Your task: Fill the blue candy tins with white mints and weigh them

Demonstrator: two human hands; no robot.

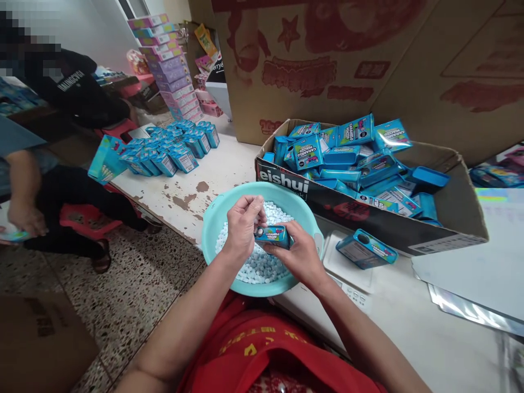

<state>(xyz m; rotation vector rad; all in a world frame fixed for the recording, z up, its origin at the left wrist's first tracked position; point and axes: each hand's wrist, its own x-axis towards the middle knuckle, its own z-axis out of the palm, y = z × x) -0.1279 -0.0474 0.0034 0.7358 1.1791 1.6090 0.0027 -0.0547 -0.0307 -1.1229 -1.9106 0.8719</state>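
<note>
one tin (274, 236) in right hand (303, 254), beside left hand (240, 228)

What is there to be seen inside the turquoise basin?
Many small pale pieces lie in the basin. The left hand, right hand and held blue container hide some; what lies beneath the pieces cannot be seen.

Turquoise basin (209, 232), pale-blue pellets (264, 268), blue tin (274, 235), speckled floor (126, 278)

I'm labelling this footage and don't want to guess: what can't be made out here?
In the head view:
- Held tin, fill level: hidden by its walls.
- Anything inside left hand: hidden by its fingers.
- Basin, bottom: covered by white pieces.
- Item in co-worker's hand: cut off by left edge.
</note>
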